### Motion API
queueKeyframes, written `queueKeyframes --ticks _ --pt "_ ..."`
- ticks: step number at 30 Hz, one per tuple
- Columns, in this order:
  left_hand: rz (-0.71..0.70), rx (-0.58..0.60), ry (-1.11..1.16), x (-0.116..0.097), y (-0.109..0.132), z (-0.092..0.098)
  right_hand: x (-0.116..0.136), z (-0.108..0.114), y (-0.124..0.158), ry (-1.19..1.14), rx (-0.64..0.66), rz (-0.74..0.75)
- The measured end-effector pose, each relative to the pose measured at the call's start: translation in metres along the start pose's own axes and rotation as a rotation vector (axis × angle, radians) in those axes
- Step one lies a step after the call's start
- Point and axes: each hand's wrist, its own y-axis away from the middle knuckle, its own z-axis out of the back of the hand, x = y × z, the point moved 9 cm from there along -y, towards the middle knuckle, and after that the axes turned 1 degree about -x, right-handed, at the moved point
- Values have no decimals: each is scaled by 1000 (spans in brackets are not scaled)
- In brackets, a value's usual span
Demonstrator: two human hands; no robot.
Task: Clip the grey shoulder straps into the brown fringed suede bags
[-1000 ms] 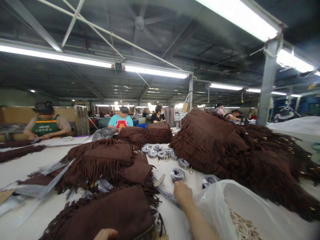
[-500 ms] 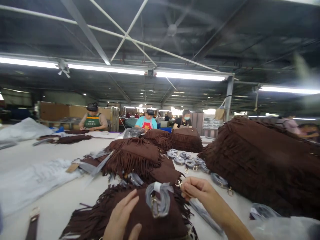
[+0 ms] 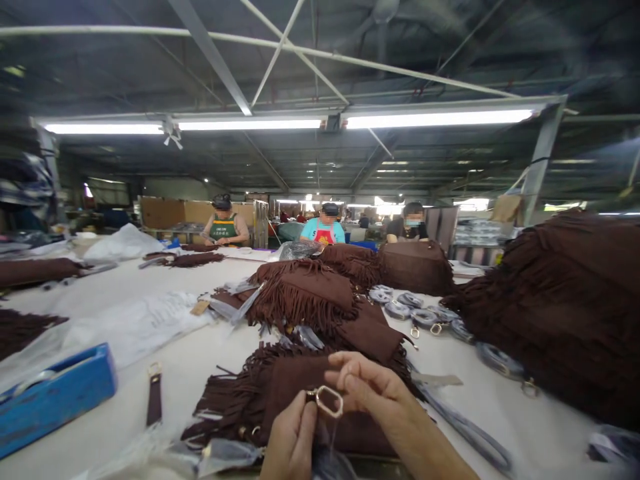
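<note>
My left hand pinches the gold swivel clasp of a bag strap wrapped in clear plastic, and a gold metal ring stands up at its end. Right beside that ring is my right hand, its fingers apart and partly bent, with nothing visible in them. Under both hands lies a brown fringed bag, its fringe spread to the left. More brown fringed bags are heaped just beyond it.
Coiled plastic-wrapped straps lie right of centre, beside a tall pile of brown fringed bags. On the left are a blue tape dispenser, a short brown strap and white plastic bags. Co-workers sit across the table.
The wrapped strap has come off the bag's top into my left hand, which was open above it. My right hand has left the bag's side hardware and opened. The view has swung left.
</note>
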Motion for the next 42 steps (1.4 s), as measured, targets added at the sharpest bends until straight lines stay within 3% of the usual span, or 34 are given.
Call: queueKeyframes --ticks 2,3,6,8,11,14,17,20,27,32,38,42 --pt "96 -13 60 15 -2 1 7 14 3 -2 -87 63" --pt "139 -4 74 21 -2 1 7 14 5 -7 -55 45" --pt "196 -11 37 29 -4 3 -5 -17 21 19 278 -129" --pt "170 -42 -21 26 -5 8 -17 -37 29 85 407 -198" --pt "126 -45 -66 20 -6 9 -36 -45 21 66 279 -213" --pt "139 20 -75 22 -4 1 -45 -36 7 75 68 -110" --pt "67 -1 -133 16 -2 0 -45 -26 2 180 -24 -34" --pt "-13 -37 -156 6 -1 1 -47 -24 2 176 -10 -40" --pt "-27 -11 -203 3 0 3 -70 -26 2 83 -13 -174" --pt "-53 -53 -185 3 2 4 -78 -29 0 12 -3 -182" --pt "-68 -35 -129 -2 0 4 -84 -26 -5 -41 -35 -150" --pt "-61 39 -35 0 -2 4 -90 -25 -7 -84 -40 -167"
